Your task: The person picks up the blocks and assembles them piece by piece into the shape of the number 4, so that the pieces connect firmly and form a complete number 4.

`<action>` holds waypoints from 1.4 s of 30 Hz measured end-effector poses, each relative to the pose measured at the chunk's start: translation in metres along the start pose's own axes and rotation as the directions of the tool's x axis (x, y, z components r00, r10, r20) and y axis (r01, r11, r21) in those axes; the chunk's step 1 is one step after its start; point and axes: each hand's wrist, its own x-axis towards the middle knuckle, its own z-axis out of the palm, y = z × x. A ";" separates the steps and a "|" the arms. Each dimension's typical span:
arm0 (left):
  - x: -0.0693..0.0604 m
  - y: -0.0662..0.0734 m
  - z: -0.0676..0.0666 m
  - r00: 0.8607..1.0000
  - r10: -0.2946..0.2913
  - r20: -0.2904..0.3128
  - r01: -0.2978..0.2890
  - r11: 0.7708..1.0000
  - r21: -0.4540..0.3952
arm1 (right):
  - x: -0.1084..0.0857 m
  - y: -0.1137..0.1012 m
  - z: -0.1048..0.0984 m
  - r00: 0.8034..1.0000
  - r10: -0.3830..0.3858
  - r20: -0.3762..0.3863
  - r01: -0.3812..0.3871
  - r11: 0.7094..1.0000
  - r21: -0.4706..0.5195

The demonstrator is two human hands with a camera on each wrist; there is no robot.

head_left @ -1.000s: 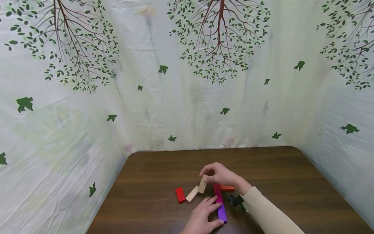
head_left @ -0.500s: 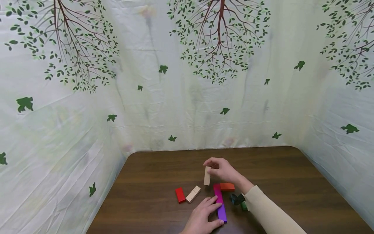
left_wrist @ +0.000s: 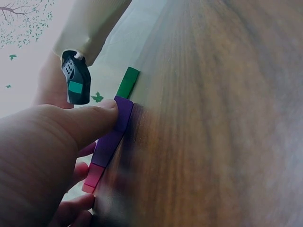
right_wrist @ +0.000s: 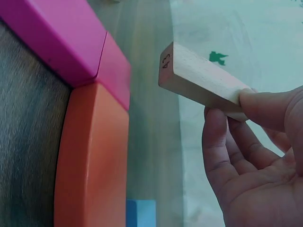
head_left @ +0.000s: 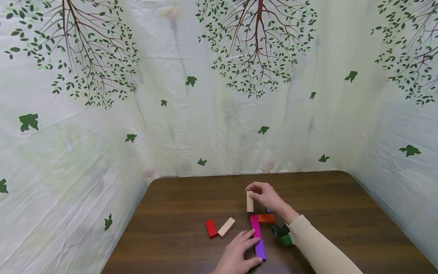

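My right hand (head_left: pixel 268 198) pinches one end of a plain wooden block (head_left: pixel 250 201) between thumb and fingers. The right wrist view shows this block (right_wrist: pixel 203 80) held up at a slant, a "43" on its end face. It hangs off the far end of a row of a magenta block (head_left: pixel 255 225) and a purple block (head_left: pixel 260 251) on the table. Along the row's left side lies my left hand (head_left: pixel 236 253), fingers spread and touching the blocks, thumb against the purple one (left_wrist: pixel 124 111). An orange block (head_left: pixel 266 219) joins the row's far end at a right angle.
Left of the row, a red block (head_left: pixel 211 228) and another plain wooden block (head_left: pixel 226 227) lie at angles. A green block (head_left: pixel 287 239) sits beside the right sleeve. Beyond the orange block, a blue block (right_wrist: pixel 141 213) shows partly. A printed curtain (head_left: pixel 219 152) surrounds the table.
My right hand has lifted the plain block away from the other wooden block and carried it right and farther back, turning it more upright. The left hand has stayed put.
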 end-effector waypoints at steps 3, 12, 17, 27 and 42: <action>0.000 0.000 0.000 1.000 0.004 -0.003 -0.004 1.000 -0.003 | 0.001 0.004 -0.001 1.000 0.017 -0.012 -0.017 0.999 -0.045; 0.000 0.000 0.001 1.000 0.020 -0.019 -0.019 1.000 0.013 | 0.003 0.015 0.002 0.995 0.100 -0.014 -0.101 0.991 -0.085; 0.000 0.001 0.000 1.000 0.003 0.008 -0.003 1.000 0.002 | 0.004 0.021 0.004 0.991 0.132 -0.013 -0.133 0.987 -0.093; 0.000 -0.001 0.001 1.000 0.002 0.007 -0.002 1.000 0.004 | 0.003 0.029 0.005 0.990 0.134 0.039 -0.130 0.988 -0.080; -0.001 0.000 0.003 0.999 0.033 -0.033 -0.032 0.999 0.032 | 0.003 0.033 0.005 0.993 0.107 0.053 -0.092 0.969 -0.227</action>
